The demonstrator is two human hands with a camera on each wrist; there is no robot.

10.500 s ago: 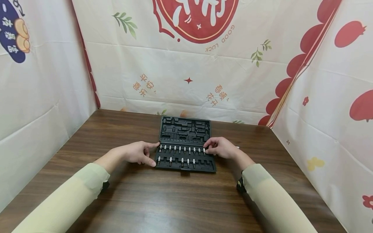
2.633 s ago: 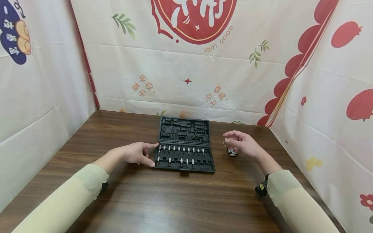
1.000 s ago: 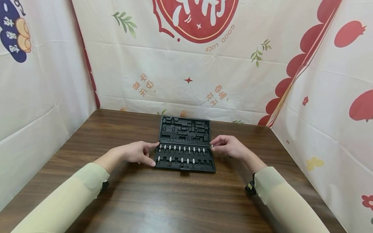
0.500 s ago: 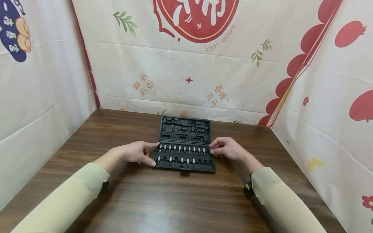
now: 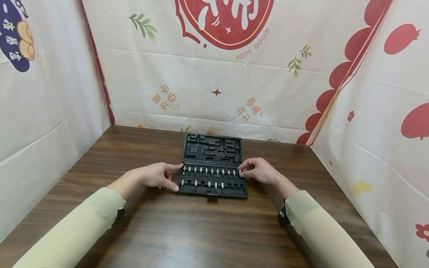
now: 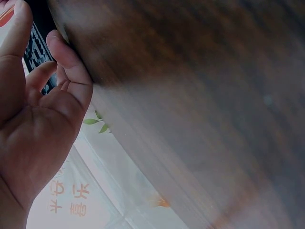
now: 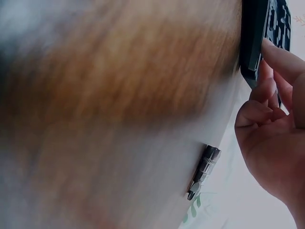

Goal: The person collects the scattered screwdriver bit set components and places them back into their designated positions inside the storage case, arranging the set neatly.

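Observation:
A black socket case [image 5: 197,191] lies unfolded on the table, its far half a moulded lid [image 5: 213,149]. Silver bit sockets with dark tips [image 5: 212,172] fill much of the upper row. Several more bit sockets [image 5: 209,185] stand in the lower row, with bare slots between and to their right. At the right end of the upper row, my right hand [image 5: 259,171] pinches a bit socket [image 5: 240,171] between thumb and fingers; its lower part is hidden. My left hand [image 5: 155,175] touches the case's left side with straight index finger and thumb spread apart.
On the wooden table [image 5: 187,230], right of the case, a loose bit socket [image 7: 204,171] shows in the right wrist view; in the head view the right hand covers that spot. Printed cloth [image 5: 161,74] hangs around the table's back and sides.
The right hand went from the right end of the upper row to loose pieces right of the case, then returned leftward with a bit socket to the row's end. The left hand stayed put.

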